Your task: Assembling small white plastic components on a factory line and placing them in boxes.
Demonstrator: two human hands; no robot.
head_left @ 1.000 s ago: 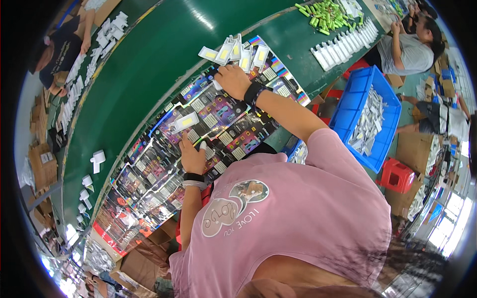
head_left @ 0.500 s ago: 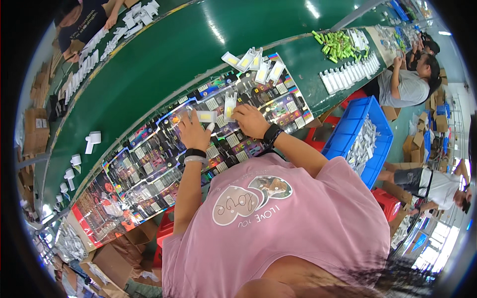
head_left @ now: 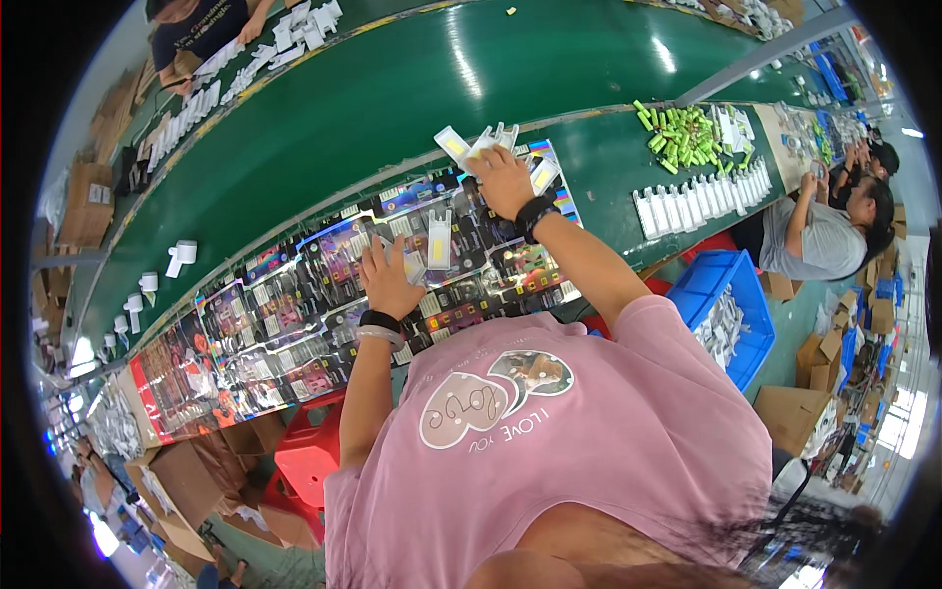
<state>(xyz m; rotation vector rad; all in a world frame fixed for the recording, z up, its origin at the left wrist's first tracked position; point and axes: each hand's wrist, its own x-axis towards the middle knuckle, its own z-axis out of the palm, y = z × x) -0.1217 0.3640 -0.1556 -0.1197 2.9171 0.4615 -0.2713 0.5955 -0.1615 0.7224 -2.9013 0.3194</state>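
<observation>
Fingers [head_left: 379,257] of the left hand [head_left: 392,287] spread apart beside a white, rectangular plastic panel [head_left: 439,240] on the sheet-covered green tabletop [head_left: 606,179], its long axis and prongs pointing away from the person; the right hand's [head_left: 504,184] grip is unclear.

Here, a white tray [head_left: 439,253] is lying right between the left hand [head_left: 391,282] and the right hand [head_left: 502,180], blocking the straight route across! Up top, clustered white pieces [head_left: 452,143] are crowding the right fingers; leftward, the printed sheet [head_left: 285,329] is offering open room. Rightward, bare bench [head_left: 597,187] is leaving a lane, with green cylinders [head_left: 687,139] and a white row [head_left: 702,206] walling off its far side.
</observation>
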